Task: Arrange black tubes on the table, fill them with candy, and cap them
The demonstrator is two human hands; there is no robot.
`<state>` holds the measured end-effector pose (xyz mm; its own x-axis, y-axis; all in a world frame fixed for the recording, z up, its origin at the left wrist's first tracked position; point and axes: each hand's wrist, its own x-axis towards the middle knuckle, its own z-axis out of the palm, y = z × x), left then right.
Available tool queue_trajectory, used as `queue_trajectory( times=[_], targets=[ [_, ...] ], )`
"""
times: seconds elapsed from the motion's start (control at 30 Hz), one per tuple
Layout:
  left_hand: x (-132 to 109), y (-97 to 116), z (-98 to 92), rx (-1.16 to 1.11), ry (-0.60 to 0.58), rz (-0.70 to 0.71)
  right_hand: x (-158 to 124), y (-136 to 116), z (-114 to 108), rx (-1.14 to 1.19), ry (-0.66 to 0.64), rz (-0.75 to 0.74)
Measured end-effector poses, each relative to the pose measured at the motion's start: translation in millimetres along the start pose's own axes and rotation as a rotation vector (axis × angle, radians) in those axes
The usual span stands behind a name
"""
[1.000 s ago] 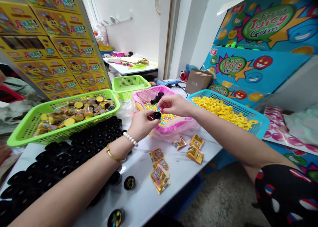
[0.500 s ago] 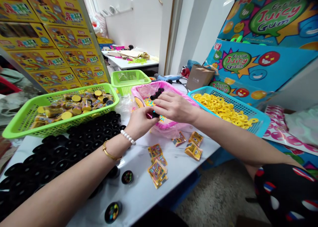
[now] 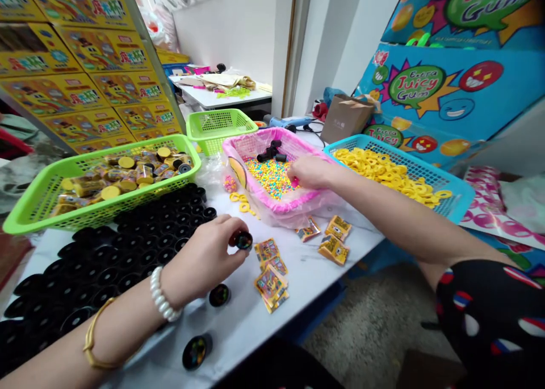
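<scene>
My left hand (image 3: 204, 258) pinches a small black round cup (image 3: 242, 240) with coloured candy in it, low over the white table (image 3: 238, 326), just left of some yellow sachets (image 3: 270, 278). My right hand (image 3: 309, 170) reaches into the pink basket (image 3: 255, 143) of small coloured candy beads (image 3: 272, 176), fingers closed on a small pink scoop whose tip shows at the beads. Two filled black cups (image 3: 219, 294) stand on the table near my left wrist. Rows of empty black cups (image 3: 128, 247) lie to the left.
A green basket (image 3: 38, 207) of yellow-lidded wrapped items sits far left, an empty green basket (image 3: 219, 125) behind it. A blue basket (image 3: 457, 199) holds yellow rings (image 3: 392, 173). Colourful gum display boxes (image 3: 434, 88) stand at right, yellow cartons (image 3: 80, 59) at left. The table edge runs close to my body.
My left hand has carried the filled black cup from over the pink basket down toward the table by the sachets. My right hand has moved back into the candy beads.
</scene>
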<state>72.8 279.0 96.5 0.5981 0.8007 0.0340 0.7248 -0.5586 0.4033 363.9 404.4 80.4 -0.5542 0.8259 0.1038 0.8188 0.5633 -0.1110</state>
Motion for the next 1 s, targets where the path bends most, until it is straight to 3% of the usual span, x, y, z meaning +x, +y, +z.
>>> queue_trajectory(
  times=[0.13,0.27,0.4,0.53,0.67,0.73,0.87,1.0],
  targets=[
    [-13.0,-4.4,9.3,0.126,-0.155,-0.028,14.4,-1.5,14.6,-0.029,-0.212,0.036],
    [-11.7,-3.2,18.8,0.163,-0.244,-0.056,23.6,-27.2,18.5,0.055,-0.264,-0.022],
    [-13.9,-4.3,19.0,0.153,-0.253,-0.051,24.5,-35.1,14.1,0.211,-0.261,-0.018],
    [-18.4,-9.9,6.9,0.137,-0.247,-0.058,20.8,-20.2,13.9,0.385,-0.265,0.01],
    [-14.9,-26.5,-6.2,0.336,-0.016,-0.136,16.6,-4.5,19.5,0.746,-0.213,0.077],
    [-11.9,-37.7,-8.5,0.438,0.036,-0.15,15.0,-0.8,22.3,0.859,-0.204,0.127],
    [-9.8,-51.1,-6.0,0.446,-0.09,-0.081,11.8,-2.0,22.7,0.908,-0.212,0.176],
    [-10.2,-50.8,-2.5,0.455,-0.115,-0.061,9.4,-8.4,16.7,0.959,-0.197,0.183]
  ],
)
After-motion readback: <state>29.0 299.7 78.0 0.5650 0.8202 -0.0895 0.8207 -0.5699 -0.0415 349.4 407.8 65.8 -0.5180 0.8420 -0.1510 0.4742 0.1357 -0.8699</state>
